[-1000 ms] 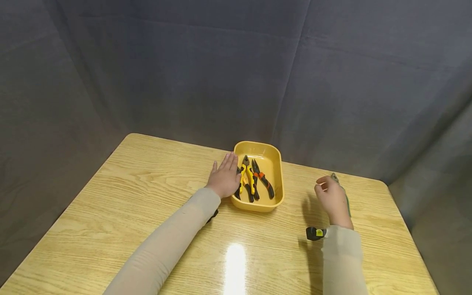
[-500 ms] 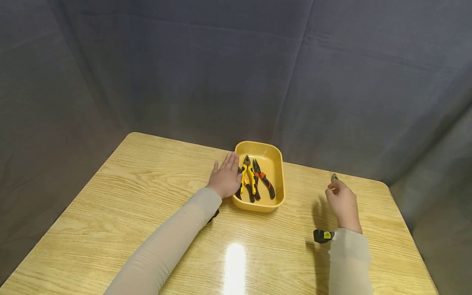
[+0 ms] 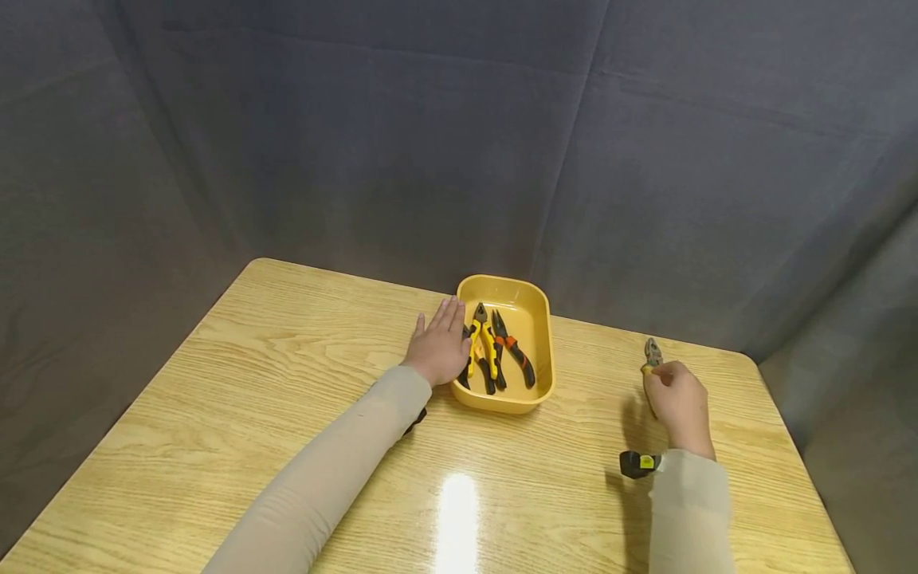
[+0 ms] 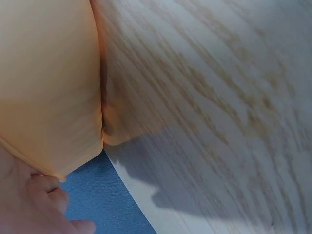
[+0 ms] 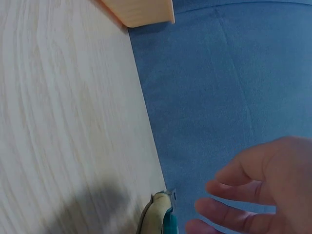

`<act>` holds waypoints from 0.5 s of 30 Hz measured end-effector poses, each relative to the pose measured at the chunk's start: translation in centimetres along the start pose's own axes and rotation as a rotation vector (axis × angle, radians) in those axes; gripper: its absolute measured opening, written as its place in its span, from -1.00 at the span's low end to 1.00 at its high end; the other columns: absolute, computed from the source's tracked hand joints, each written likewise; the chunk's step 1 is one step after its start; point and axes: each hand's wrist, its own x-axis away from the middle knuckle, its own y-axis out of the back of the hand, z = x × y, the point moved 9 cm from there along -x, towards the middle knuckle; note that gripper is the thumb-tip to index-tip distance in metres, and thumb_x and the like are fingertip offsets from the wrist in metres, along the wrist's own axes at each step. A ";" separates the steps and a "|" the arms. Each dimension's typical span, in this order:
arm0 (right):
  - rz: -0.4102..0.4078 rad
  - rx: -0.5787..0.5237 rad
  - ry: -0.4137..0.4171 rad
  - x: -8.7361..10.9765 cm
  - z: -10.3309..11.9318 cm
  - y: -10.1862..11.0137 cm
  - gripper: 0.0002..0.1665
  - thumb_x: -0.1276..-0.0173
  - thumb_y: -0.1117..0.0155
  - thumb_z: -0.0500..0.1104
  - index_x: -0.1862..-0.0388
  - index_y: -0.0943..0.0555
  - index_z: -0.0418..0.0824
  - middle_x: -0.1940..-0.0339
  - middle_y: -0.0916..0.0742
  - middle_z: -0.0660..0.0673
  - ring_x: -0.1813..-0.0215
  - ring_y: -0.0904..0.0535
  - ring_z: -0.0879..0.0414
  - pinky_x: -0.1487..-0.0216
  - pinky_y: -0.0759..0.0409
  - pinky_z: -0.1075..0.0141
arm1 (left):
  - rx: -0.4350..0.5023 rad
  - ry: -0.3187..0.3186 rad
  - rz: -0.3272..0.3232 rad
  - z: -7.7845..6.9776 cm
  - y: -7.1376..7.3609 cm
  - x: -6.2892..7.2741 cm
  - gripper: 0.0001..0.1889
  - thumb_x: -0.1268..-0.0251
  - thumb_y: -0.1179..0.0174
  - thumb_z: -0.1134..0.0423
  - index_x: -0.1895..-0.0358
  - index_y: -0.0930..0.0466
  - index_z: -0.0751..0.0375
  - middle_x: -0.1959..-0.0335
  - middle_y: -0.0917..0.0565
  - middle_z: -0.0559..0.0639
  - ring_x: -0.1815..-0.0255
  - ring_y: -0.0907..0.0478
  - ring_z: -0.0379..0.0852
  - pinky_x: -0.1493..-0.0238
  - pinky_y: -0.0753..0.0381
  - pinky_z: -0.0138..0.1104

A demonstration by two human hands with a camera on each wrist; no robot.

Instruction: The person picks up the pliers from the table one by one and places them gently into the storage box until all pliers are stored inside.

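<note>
My left hand (image 3: 439,347) rests with straight fingers against the left rim of a yellow tray (image 3: 504,405). In the left wrist view, its fingers lie by the tray wall (image 4: 48,73). Inside are yellow-and-black pliers (image 3: 480,314) and needle-nose pliers (image 3: 522,363) with orange-and-black handles; more dark handles are partly covered. At the right, another pair of pliers (image 3: 652,353) lies on the table, metal head toward the back. Above its handles hovers my right hand (image 3: 680,402). The right wrist view shows those fingers (image 5: 219,209) loosely bent and apart from the pliers.
The wooden table (image 3: 323,343) ends at a back edge just behind the tray and the right-hand pliers. A dark grey curtain (image 3: 402,159) hangs behind and on both sides. Each wrist carries a small black camera (image 3: 637,464).
My right hand has shifted right and toward the front of the table, so more of the pliers' head and a yellowish handle shows. The left hand stays by the tray.
</note>
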 end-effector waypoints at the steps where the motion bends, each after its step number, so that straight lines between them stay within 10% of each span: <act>1: -0.001 -0.004 -0.009 0.0 -0.2 0.0 -0.55 -0.52 0.06 -0.19 -0.13 -0.52 -0.52 -0.09 -0.61 -0.57 -0.15 -0.52 -0.44 -0.13 -0.49 -0.23 | 0.001 0.000 -0.001 0.0 0.0 0.0 -0.31 -0.69 0.25 -0.01 -0.66 0.27 0.17 -0.69 0.23 0.05 -0.68 0.34 -0.03 -0.59 0.27 0.11; 15: 0.024 -0.005 -0.065 -0.4 -2.1 0.2 -0.54 -0.53 0.07 -0.16 -0.10 -0.51 -0.56 -0.09 -0.59 -0.60 -0.10 -0.52 -0.42 -0.02 -0.53 -0.17 | 0.004 0.004 -0.002 0.0 0.0 0.0 -0.30 -0.69 0.24 -0.01 -0.66 0.27 0.16 -0.69 0.23 0.05 -0.68 0.36 -0.04 -0.60 0.24 0.10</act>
